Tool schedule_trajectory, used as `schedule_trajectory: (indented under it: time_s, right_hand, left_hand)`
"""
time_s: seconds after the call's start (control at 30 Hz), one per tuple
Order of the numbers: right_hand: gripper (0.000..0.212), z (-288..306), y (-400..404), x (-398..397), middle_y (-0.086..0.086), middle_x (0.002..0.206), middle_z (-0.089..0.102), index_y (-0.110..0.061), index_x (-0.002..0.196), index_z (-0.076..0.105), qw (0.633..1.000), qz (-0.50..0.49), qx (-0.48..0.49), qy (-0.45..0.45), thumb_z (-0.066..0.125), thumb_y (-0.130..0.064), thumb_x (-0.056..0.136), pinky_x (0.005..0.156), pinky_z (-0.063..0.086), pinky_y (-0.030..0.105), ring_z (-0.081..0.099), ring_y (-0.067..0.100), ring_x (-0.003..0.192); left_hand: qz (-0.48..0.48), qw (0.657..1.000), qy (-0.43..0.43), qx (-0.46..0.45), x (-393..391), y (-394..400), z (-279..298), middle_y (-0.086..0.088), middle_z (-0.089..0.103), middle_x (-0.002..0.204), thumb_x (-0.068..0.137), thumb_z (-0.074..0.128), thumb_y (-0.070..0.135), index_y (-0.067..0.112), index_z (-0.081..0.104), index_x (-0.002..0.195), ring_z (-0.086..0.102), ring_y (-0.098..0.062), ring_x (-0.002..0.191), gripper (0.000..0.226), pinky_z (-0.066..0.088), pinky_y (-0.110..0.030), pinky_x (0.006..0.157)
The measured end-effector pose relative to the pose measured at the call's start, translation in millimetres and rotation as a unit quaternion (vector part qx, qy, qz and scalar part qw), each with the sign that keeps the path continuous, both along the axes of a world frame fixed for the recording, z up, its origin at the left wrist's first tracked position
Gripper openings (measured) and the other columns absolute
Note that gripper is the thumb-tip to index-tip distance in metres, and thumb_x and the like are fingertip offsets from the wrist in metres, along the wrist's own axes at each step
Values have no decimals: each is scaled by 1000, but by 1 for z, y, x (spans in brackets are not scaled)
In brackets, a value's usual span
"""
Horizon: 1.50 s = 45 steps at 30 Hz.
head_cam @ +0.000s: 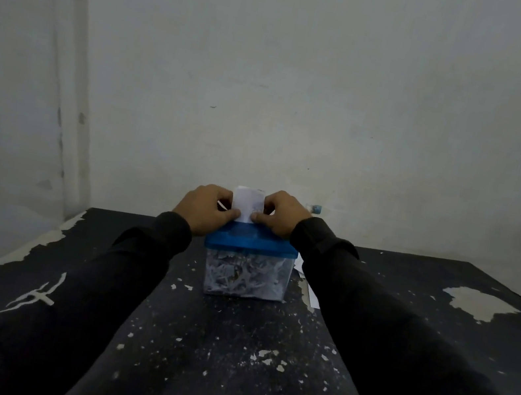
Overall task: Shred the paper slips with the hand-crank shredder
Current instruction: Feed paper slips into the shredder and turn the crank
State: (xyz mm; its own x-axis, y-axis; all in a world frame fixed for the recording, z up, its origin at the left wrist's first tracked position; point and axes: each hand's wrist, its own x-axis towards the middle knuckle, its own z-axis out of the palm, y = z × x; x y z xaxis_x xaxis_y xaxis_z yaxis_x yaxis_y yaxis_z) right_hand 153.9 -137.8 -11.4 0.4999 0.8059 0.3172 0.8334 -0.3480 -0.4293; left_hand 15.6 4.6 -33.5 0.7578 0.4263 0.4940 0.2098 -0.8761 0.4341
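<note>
Fingers of both hands pinch one slip. Head view, the only view:

- Left hand (pixel 206 208): thumb and fingers curled on the slip's left edge, thumb tip low against the paper near the lid.
- Right hand (pixel 279 212): the same hold on the right edge, thumb tip level with the left one.
- Slip (pixel 248 203): white, upright, between the two hands; its lower end meets the top of the shredder, and whether it has entered the slot cannot be told.
- Shredder (pixel 249 258): blue lid over a clear bin, on the table at 12 o'clock from the person, between the forearms. Bin looks well filled with shreds (pixel 247 276).
- Crank: hidden behind the right hand, or not in view; a small blue item (pixel 317 209) at 3 o'clock of that hand may belong to it, too small to tell.
- More white paper (pixel 306 282) lies flat at 3 o'clock of the bin, partly under the right sleeve.
- Table (pixel 225 348): black, chipped paint.

Step in hand, as judged: seating the slip in the feed slot. Next move calls for one hand to hold the slip straight and the other to go to the crank and turn.
</note>
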Motion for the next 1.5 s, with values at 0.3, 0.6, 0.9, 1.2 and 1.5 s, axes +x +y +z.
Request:
schedule_trajectory:
  time_s: [0.3, 0.6, 0.9, 1.2, 1.5]
  right_hand:
    - [49, -40, -46, 29, 10, 116, 60, -11, 117, 66, 936, -103, 217, -259, 66, -52, 91, 91, 45, 42, 54, 27, 108]
    - [128, -35, -55, 34, 10, 128, 57, -9, 132, 56, 993, -65, -10, -94, 42, -106, 49, 98, 50, 45, 56, 29, 115]
    - [95, -40, -56, 26, 2, 123, 65, -18, 125, 61, 996, -38, -7, 85, 64, -87, 59, 91, 54, 38, 63, 20, 105]
    - [26, -19, -8, 9, 6, 109, 75, -10, 108, 77, 995, 47, 73, 54, 71, -31, 94, 94, 55, 45, 67, 19, 92]
    - [23, -20, -7, 10, 1, 92, 72, -13, 96, 80, 992, 31, 84, 84, 76, -34, 90, 78, 50, 34, 64, 16, 80]
  left_hand:
    - [-9, 997, -70, -11, 1, -8, -20, -14, 68, 116, 100, 62, 21, 5, 68, 118, 58, -19, 88, 25, 43, -27, 76]
    - [-20, 997, -78, -10, 3, -7, -22, -11, 66, 115, 100, 63, 20, 4, 66, 123, 56, -16, 90, 28, 37, -7, 64]
    - [-41, 995, -91, 4, 5, -7, -27, -6, 61, 100, 100, 61, 14, 2, 67, 113, 57, -22, 89, 18, 42, -26, 74]
    - [-67, 992, -93, -44, 4, -6, -27, -8, 65, 103, 100, 63, 20, 7, 70, 108, 59, -22, 91, 17, 48, -32, 81]
    - [-68, 990, -111, -54, 8, -3, -31, -10, 65, 98, 97, 66, 16, 5, 68, 102, 60, -22, 86, 12, 47, -31, 75]
